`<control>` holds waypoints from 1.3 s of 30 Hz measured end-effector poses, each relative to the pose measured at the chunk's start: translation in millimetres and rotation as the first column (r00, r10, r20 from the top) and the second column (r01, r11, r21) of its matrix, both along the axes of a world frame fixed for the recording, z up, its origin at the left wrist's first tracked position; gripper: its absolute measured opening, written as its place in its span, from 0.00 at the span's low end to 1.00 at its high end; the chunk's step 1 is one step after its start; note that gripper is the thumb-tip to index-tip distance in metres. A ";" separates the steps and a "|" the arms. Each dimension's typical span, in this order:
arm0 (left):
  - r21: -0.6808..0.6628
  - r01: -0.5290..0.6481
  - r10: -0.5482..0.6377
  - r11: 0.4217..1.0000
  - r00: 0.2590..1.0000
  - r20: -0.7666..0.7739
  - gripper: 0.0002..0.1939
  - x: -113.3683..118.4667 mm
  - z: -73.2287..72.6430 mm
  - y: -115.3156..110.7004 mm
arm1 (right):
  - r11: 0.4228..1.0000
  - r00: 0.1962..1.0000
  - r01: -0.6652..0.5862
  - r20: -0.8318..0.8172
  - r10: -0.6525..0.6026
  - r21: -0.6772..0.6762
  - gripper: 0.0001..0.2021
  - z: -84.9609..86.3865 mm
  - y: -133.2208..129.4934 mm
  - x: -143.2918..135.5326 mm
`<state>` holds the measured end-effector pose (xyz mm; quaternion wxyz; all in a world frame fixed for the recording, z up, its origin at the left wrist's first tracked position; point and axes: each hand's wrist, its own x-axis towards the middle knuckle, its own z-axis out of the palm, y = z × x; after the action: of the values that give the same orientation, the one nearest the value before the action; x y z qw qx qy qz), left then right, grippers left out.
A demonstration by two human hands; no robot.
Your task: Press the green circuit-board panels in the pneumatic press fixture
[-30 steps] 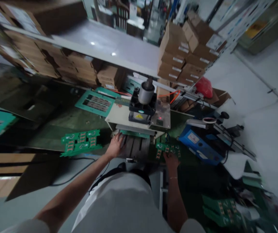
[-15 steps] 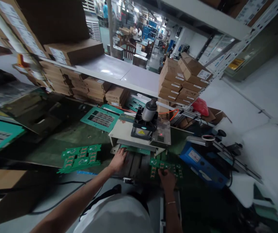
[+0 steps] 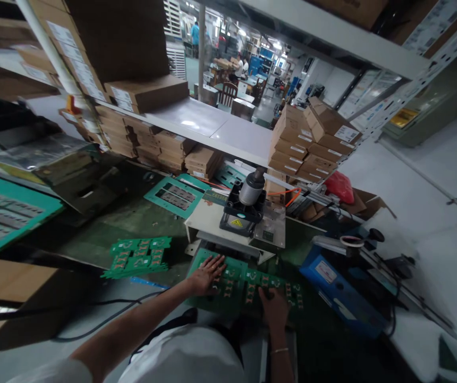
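My left hand [image 3: 208, 275] lies flat with fingers stretched over a green fixture plate [image 3: 199, 260] that sticks out of the front of a small press [image 3: 241, 213]. A green circuit board with copper-coloured patches [image 3: 228, 290] sits on that plate, partly under the hand. Just to the right is another green circuit board [image 3: 288, 290]. Its near edge is pinched by the curled fingers of my right hand [image 3: 275, 306]; the fingertips are dark and partly hidden. A stack of similar boards [image 3: 138, 258] rests left of the press.
Teal frame plates [image 3: 172, 198] lie behind the stack, and a larger one [image 3: 9, 215] is at far left. A blue machine [image 3: 338, 284] stands on the right. Cardboard boxes [image 3: 308, 138] fill the shelf behind. A cable [image 3: 104, 338] hangs below the table edge.
The fixture plate has come out of the press towards me, and my left hand has moved from the press opening onto it. The right hand stays at its board. The view has shifted slightly.
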<state>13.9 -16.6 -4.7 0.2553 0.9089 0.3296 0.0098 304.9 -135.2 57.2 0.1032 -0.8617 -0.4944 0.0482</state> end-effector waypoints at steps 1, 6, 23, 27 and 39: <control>-0.001 0.011 -0.011 1.000 1.000 0.001 0.48 -1.8 -1.0 -0.7 | 1.000 1.000 -0.011 -0.014 0.011 -0.002 0.16 -0.2 -0.7 0.1; 0.047 0.060 -0.061 0.997 0.998 0.022 0.49 -8.2 -0.8 -1.4 | 0.998 0.999 -0.017 -0.046 0.020 0.060 0.18 -10.9 -7.1 2.8; 0.138 -0.363 0.362 0.922 0.932 0.032 0.55 -150.2 51.5 17.8 | 0.986 0.985 -0.167 0.052 0.166 0.026 0.24 1.7 1.4 -37.1; 0.166 -0.512 0.529 0.843 0.845 -0.082 0.51 -229.3 38.6 27.8 | 0.950 0.941 -0.294 0.141 0.307 -0.106 0.20 4.2 17.8 -87.6; 0.143 -0.403 0.402 0.904 0.915 0.037 0.48 -202.4 0.0 32.7 | 0.845 0.894 -0.371 0.095 0.437 -0.386 0.24 -5.0 55.2 -145.9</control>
<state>-188.4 16.1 -4.8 0.1810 0.8375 0.5077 0.0894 159.0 -80.0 52.2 -0.1129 -0.7426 -0.6553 0.0802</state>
